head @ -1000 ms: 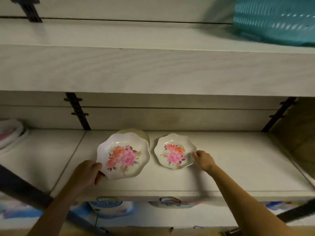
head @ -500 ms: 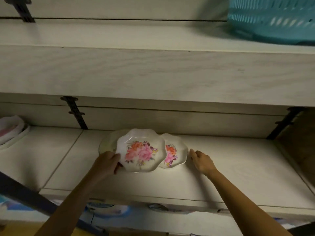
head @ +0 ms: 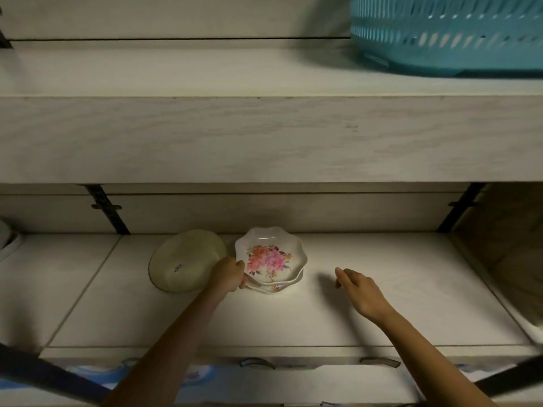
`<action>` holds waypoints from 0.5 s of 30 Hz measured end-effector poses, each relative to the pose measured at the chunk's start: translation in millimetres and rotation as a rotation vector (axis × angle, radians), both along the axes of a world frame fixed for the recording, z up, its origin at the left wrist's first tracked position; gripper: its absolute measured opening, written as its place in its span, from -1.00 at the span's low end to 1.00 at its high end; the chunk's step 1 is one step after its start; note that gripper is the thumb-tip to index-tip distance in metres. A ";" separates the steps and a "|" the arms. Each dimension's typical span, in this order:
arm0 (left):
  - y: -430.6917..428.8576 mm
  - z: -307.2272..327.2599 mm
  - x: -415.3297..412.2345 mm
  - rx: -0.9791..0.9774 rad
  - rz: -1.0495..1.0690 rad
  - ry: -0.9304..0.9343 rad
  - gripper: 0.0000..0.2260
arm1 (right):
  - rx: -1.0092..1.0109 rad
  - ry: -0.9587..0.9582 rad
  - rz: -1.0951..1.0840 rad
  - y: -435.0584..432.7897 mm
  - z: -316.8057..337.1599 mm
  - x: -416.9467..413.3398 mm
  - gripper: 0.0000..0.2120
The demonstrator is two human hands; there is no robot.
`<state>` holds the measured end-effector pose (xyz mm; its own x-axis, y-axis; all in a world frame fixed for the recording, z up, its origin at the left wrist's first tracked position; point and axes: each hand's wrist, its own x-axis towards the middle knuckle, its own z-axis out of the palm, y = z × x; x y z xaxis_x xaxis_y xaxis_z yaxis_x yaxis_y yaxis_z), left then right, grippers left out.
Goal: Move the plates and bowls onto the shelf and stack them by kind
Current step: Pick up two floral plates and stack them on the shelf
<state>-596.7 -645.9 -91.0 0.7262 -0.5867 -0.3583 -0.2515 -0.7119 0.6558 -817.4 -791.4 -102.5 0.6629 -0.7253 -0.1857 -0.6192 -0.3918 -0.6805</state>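
A white scalloped plate with pink and orange flowers (head: 271,255) lies stacked on a second plate of the same kind (head: 276,287), whose rim shows beneath it, on the pale wooden shelf (head: 382,312). My left hand (head: 229,274) grips the top plate's left rim. Just left of the stack sits a plain cream plate (head: 183,259), partly hidden by my left hand. My right hand (head: 357,286) hovers to the right of the stack, fingers relaxed, touching nothing.
A teal plastic basket (head: 449,33) stands on the upper shelf at the top right. Black metal brackets (head: 107,208) run down the back wall. White dishes (head: 7,239) peek in at the far left edge. Patterned items (head: 97,377) show below the shelf's front edge.
My left hand carried the flowered plate rightward and set it on top of the other flowered plate. My right hand let go of that plate's rim and drew back to the right.
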 end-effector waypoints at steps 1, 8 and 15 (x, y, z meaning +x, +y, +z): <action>0.7 0.3 -0.4 0.014 -0.009 -0.022 -0.53 | -0.004 -0.005 0.005 0.6 1.2 0.3 -0.64; 17.3 11.9 -2.0 0.131 -0.062 -0.255 -0.52 | -0.036 0.033 0.077 9.2 9.6 9.5 -0.66; 79.5 28.6 -4.7 0.266 -0.125 -0.643 -0.63 | -0.204 0.092 0.382 38.9 29.4 43.5 -0.70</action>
<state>-601.4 -566.4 -62.4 0.7752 -0.6312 -0.0236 -0.6206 -0.7681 0.1576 -773.9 -752.5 -73.1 0.8779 -0.4595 -0.1348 -0.4584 -0.7246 -0.5146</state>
